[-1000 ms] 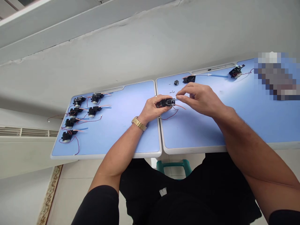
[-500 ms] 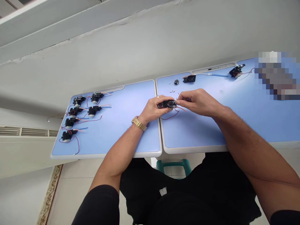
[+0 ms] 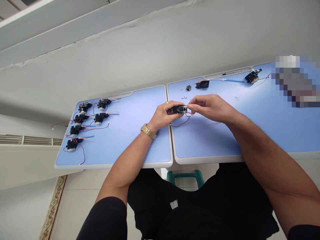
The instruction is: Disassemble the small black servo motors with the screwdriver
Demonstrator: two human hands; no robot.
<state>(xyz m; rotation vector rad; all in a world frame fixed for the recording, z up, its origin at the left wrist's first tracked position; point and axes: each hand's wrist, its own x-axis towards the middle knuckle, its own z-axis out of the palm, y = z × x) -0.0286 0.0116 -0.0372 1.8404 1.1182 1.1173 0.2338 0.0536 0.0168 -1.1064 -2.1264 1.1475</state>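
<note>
Over the gap between the two table tops, my left hand (image 3: 163, 116) is closed around a small black plastic device (image 3: 179, 109). A thin dark red wire (image 3: 181, 125) trails from it onto the table, and a short pinkish tube sticks out on its right. My right hand (image 3: 211, 106) has thumb and forefinger pinched together at the device's right end. Whatever sits between those fingertips is too small to make out. Just beyond lie a small round black part (image 3: 188, 87), several tiny dark pieces (image 3: 184, 98) and a black housing (image 3: 202, 84) with tubing.
Several similar black devices (image 3: 101, 118) with wires and blue tubes stand on the left table (image 3: 130, 140). Another black device (image 3: 252, 76) is at the far right, near a blurred-out patch. A pen (image 3: 228, 73) lies in the rear groove. A green stool (image 3: 186, 174) shows below.
The device in my left hand has shifted slightly left and turned a little. My right fingertips stay at its end, with a slightly larger gap from it.
</note>
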